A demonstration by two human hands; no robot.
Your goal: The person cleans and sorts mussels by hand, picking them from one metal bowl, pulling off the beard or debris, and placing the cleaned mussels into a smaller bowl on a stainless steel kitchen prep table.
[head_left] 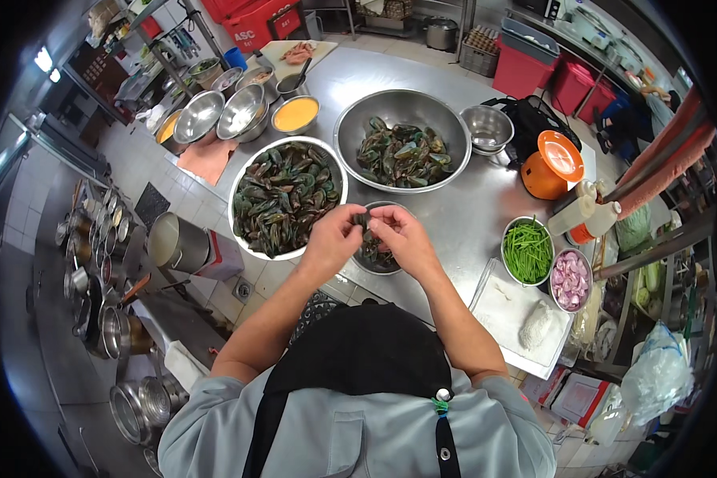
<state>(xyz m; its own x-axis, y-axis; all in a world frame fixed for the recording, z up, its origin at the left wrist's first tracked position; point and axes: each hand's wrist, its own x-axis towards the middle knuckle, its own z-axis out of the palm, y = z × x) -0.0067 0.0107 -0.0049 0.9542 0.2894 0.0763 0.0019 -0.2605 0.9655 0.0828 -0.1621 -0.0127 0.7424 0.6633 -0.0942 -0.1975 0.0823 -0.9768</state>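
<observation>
Between the fingertips of both hands is a dark mussel, partly hidden by the fingers. My left hand grips it from the left, and my right hand pinches at its other side. Beneath them a small steel bowl holds dark bits, largely covered by my hands. A white-rimmed bowl heaped with green mussels stands to the left. Beyond my hands, a large steel bowl contains more mussels.
On the steel table, sliced green stalks and cut shallots fill bowls at right, near a white tray and an orange scale. Steel bowls and an orange liquid stand back left. A person is at far right.
</observation>
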